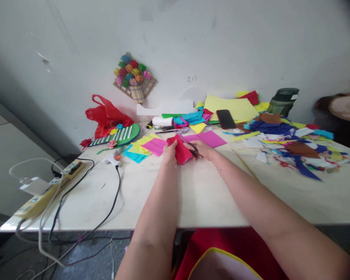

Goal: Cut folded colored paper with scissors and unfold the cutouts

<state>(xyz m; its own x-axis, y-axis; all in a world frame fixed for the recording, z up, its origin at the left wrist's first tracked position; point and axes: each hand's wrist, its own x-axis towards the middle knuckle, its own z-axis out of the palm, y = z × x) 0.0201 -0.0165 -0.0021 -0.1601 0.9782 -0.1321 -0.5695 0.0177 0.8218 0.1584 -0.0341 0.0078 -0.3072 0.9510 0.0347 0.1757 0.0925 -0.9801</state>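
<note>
Near the middle of the white table, my left hand [170, 152] is closed on the left edge of a piece of red paper [182, 151]. My right hand [202, 149] is wrapped round the dark handles of a pair of scissors [194, 150]. The scissor blades reach up and left over the red paper; whether they are cutting it I cannot tell. Just beyond lie a magenta sheet [212, 139] on the right and another magenta piece [154, 146] on the left, beside yellow paper [142, 144] and blue paper [134, 154].
A glue gun [112, 160] with a black cord and a power strip [49, 192] occupy the left side. Paper scraps [301, 149] pile up at right, near a phone [225, 119] and a green bottle [283, 102]. A thin stick [245, 164] lies right of my hands.
</note>
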